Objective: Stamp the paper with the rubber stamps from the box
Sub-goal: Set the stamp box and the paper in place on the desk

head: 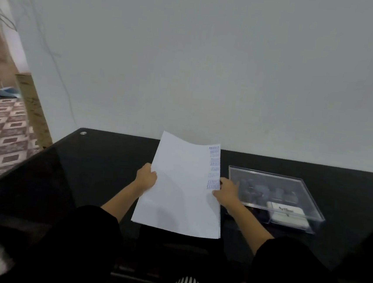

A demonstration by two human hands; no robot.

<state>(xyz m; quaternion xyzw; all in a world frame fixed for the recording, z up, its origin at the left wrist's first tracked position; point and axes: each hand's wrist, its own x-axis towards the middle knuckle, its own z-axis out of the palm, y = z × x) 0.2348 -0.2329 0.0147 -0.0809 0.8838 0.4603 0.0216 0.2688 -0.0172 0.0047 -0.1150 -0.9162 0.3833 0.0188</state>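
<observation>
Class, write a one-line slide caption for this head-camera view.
Left hand and right hand hold stamped paper at black table beside clear box.

The paper (181, 186) is held above the table (102, 156), between the left hand (146, 177) and right hand (227, 192). The box (273, 195) lies right of it, stamps (265, 191) inside.

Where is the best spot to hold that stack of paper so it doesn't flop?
By its two long side edges, about midway, one hand from each side, as the left hand and right hand grip the paper now. The sheets are thin and bow at the top, so a single corner grip would likely let them droop.
</observation>
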